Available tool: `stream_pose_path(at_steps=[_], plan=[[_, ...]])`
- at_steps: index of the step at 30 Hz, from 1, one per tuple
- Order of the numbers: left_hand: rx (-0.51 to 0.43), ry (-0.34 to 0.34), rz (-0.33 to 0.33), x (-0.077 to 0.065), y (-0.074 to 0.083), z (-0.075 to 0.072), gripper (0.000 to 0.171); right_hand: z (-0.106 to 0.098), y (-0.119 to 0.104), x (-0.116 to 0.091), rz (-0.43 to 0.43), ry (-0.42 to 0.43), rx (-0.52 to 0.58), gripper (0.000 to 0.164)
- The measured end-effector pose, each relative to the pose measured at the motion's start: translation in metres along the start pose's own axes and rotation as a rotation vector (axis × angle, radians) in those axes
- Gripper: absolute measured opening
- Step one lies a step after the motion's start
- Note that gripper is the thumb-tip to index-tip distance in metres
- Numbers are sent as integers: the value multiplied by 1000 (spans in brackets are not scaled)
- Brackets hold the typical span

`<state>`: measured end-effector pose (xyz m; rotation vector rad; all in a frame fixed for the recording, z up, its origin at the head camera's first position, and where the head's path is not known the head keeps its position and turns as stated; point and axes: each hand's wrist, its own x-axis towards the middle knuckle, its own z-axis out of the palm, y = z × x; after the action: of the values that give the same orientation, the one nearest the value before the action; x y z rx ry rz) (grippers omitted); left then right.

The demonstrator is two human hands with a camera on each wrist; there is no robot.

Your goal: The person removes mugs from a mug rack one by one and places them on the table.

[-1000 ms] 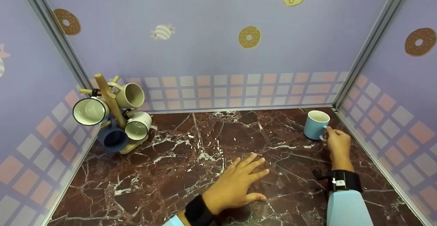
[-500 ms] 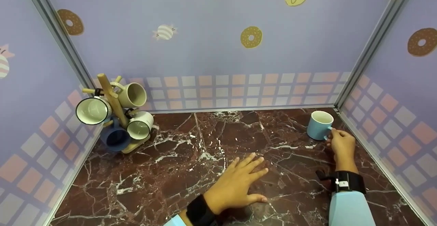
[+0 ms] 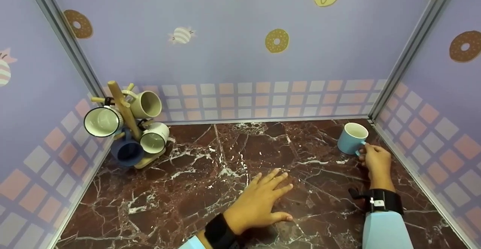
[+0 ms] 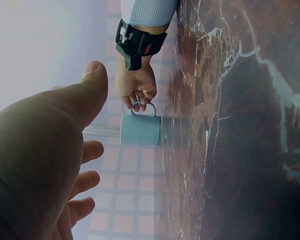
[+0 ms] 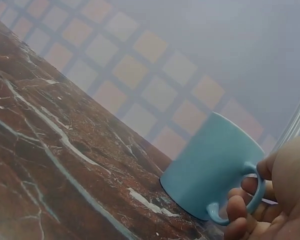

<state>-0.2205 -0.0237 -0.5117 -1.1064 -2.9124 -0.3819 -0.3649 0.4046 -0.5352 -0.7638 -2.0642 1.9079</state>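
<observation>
A light blue mug (image 3: pixel 349 140) with a white inside stands upright on the marbled table at the far right. My right hand (image 3: pixel 377 160) holds its handle, the fingers hooked through the loop and the thumb on top, as the right wrist view shows on the mug (image 5: pixel 210 170). In the middle foreground my left hand (image 3: pixel 259 204) is spread palm down over the table with nothing in it. The left wrist view shows its thumb (image 4: pixel 92 90) in front, with the mug (image 4: pixel 140 130) beyond.
On the left stands a wooden mug tree (image 3: pixel 122 106) bearing a cream mug (image 3: pixel 144 104), a black-rimmed white mug (image 3: pixel 101 122), a ribbed white mug (image 3: pixel 154 138) and a dark blue mug (image 3: pixel 127 151). Patterned purple walls close in the back and both sides of the marbled table (image 3: pixel 180 196).
Over the last second the view has shifted slightly. The mug now leans or turns a little differently under my right hand, which keeps hold of the handle. My left hand stays almost still.
</observation>
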Motion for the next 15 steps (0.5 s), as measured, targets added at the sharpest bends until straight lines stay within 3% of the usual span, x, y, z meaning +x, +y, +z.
stream_pose_path(at_steps=[3, 10, 15], plan=[[-7, 0, -7, 0, -1, -1, 91, -2, -2, -2, -26, 49, -53, 44], [-28, 25, -37, 0, -7, -8, 89, 0, -17, -11, -203, 252, -221, 39], [-16, 53, -93, 0, -16, -18, 87, 13, -38, -21, -296, 233, -213, 38]])
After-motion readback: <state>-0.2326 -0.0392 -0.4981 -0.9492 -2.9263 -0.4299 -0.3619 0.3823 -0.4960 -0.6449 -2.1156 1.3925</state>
